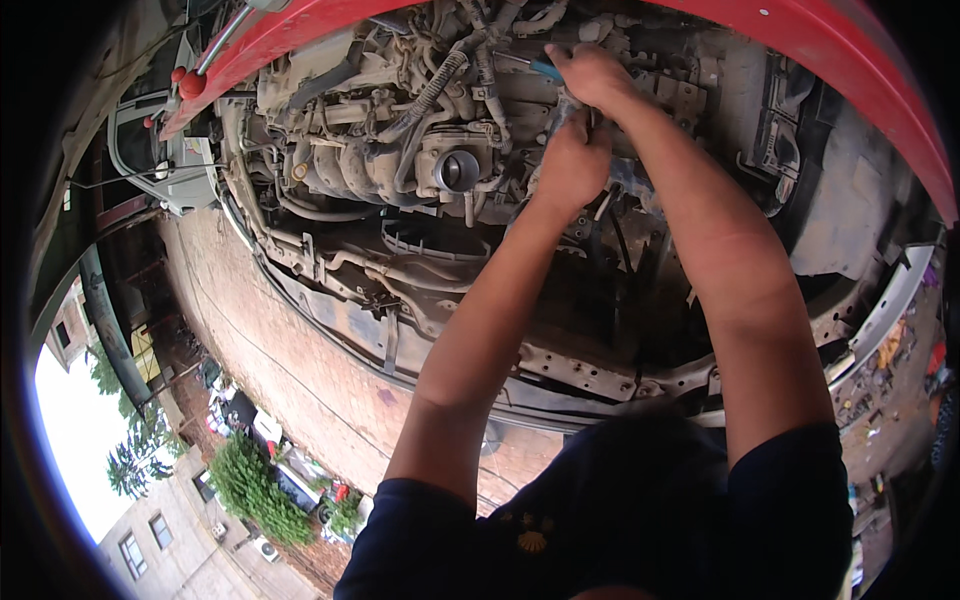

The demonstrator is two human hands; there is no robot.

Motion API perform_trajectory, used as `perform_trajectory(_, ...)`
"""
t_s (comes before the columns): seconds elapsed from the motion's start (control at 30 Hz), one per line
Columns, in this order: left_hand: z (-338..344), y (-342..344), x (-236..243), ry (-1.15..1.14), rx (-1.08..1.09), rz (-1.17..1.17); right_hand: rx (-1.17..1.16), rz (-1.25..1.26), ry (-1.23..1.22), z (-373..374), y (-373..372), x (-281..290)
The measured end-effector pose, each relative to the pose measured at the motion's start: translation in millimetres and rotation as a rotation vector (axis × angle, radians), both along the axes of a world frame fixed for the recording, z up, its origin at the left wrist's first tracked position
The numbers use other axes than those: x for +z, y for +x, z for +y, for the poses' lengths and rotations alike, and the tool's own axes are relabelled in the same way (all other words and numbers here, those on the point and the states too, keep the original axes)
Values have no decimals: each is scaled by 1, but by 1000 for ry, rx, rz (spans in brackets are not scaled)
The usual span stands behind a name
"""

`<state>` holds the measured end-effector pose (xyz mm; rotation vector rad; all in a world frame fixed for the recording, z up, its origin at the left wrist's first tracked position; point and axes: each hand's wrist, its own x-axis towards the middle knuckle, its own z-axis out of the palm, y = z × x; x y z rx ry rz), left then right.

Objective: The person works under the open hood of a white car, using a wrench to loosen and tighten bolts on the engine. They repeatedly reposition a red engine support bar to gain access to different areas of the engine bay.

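My right hand (590,78) is closed on the teal handle of a screwdriver (543,68), whose metal shaft points left into the upper part of a dusty car engine bay. Just below it, my left hand (575,160) has its fingers curled round a part or tool I cannot make out, mostly hidden by the hand. The engine (360,130) lies to their left, with ribbed hoses (445,75) and a round metal throttle opening (457,170).
A red body panel (700,10) arches over the top. The front frame (640,382) crosses below my hands. A grey vehicle (160,150) stands at left beside brick paving (260,330). Shrubs (255,480), buildings (150,540) and assorted clutter (890,350) are around the bay.
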<state>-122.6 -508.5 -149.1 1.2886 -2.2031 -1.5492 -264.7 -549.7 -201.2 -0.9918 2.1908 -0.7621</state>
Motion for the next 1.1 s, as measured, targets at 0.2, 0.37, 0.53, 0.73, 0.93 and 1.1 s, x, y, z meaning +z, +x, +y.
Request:
perform_trajectory(0.2, 22, 16, -42, -165, 5, 136, 99, 374, 60, 12, 14, 36)
perform_trajectory(0.37, 28, 4, -55, -83, -15, 26, 122, 422, 75, 22, 10, 32)
perform_trajectory(0.53, 25, 5, -77, 28, 23, 71, 138, 545, 7, 11, 19, 19)
perform_trajectory(0.73, 13, 1, -104, 87, 1, 79, 93, 710, -191, 20, 28, 1)
perform_trajectory(0.93, 16, 1, -106, 68, 23, 122, 51, 845, -220, 20, 35, -1)
perform_trajectory(1.1, 17, -14, -107, 14, 98, 175, 134, 1043, -595, 16, 16, 1)
